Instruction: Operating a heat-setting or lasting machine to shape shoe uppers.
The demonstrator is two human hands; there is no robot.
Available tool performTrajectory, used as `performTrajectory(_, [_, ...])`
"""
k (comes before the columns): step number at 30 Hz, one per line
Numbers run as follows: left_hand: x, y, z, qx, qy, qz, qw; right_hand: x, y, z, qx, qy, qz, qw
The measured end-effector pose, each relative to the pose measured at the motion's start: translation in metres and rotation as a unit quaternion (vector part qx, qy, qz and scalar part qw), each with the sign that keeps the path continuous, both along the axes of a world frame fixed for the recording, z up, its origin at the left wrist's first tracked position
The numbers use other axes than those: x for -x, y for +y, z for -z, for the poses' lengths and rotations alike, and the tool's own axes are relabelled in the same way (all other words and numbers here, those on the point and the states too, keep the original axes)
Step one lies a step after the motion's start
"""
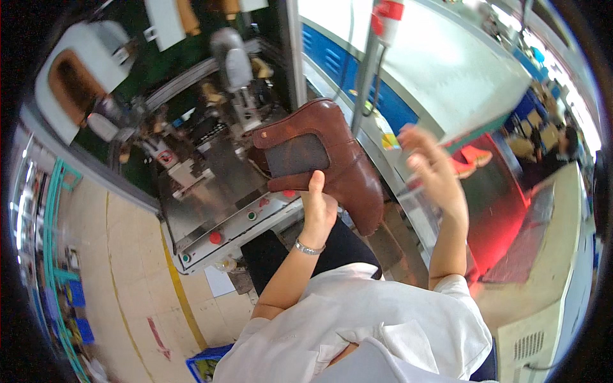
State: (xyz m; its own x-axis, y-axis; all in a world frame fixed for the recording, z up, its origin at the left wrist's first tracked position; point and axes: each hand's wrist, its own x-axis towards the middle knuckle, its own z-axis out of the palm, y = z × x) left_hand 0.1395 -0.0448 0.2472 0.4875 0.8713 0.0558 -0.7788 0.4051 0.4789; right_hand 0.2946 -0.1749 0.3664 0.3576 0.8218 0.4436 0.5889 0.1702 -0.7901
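A brown leather ankle boot (354,172) with a dark elastic side panel is held up in front of me, its toe pointing to the lower right. My left hand (319,207) grips it near the heel and shaft, thumb along the side; the other fingers are hidden behind the boot. Raised to the right of the boot, my right hand (437,169) is apart from it and somewhat blurred. Its fingers look spread, with nothing in them.
At the left stands a machine with metal clamps (239,76) and a front panel with red and green buttons (215,237). On the right, a red-lit conveyor (495,217) carries orange-red shoe pieces (469,159). A metal post (367,70) rises between them. A blue crate (207,364) sits below.
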Motion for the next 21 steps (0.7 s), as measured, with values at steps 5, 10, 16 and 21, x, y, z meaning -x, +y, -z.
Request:
performTrajectory(5, [-0.030, -0.030, 0.024, 0.034, 0.028, 0.158, 0.987, 0.031, -0.040, 0.077, 0.083, 0.374, -0.078, 0.921])
performTrajectory(10, [-0.044, -0.083, 0.053, 0.135, 0.110, 0.407, 0.897, 0.019, -0.092, 0.124, 0.037, 0.414, 0.077, 0.906])
performTrajectory(16, [0.005, -0.087, 0.142, 0.203, 0.329, 0.511, 0.768, -0.079, -0.178, 0.190, 0.177, 0.216, 0.366, 0.888])
performTrajectory(21, [0.021, -0.032, 0.154, 0.155, 0.356, 0.423, 0.819, -0.281, -0.269, 0.210, 0.107, 0.127, 0.553, 0.817])
